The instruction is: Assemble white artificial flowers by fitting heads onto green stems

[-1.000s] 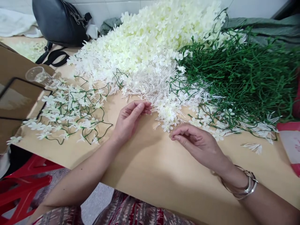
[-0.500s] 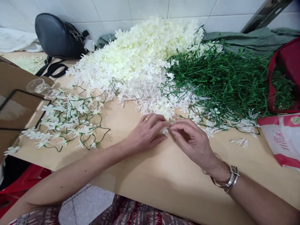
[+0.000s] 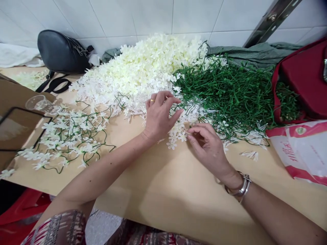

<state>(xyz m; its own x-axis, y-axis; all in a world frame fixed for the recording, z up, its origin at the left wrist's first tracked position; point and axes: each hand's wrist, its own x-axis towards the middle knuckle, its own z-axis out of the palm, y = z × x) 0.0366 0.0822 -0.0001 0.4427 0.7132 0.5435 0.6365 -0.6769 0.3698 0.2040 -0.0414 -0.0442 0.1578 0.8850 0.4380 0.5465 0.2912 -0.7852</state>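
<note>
My left hand [image 3: 162,114] is raised at the front of the heap of white artificial flowers [image 3: 153,64], fingers apart and nothing visible in them. Below it lie pale stamen pieces [image 3: 138,110]. My right hand [image 3: 208,148] is closed in a pinch, thumb against forefinger, low over the table. A thin pale bit shows at its fingertips, too small to name. Just left of those fingertips lie a few loose white flowers [image 3: 182,137]. Green plastic stems [image 3: 237,95] are piled beyond my right hand.
Green stems fitted with white flowers [image 3: 74,136] lie at left, near a clear plastic cup [image 3: 38,102] and a cardboard box [image 3: 15,126]. A black bag [image 3: 63,51] stands behind. At right are a red bag [image 3: 304,78] and a pink-and-white packet [image 3: 301,149].
My left hand has left my right fingertips and moved up and forward to the flower heap, its fingers spreading. My right hand keeps its pinch in about the same place. The view has shifted slightly.
</note>
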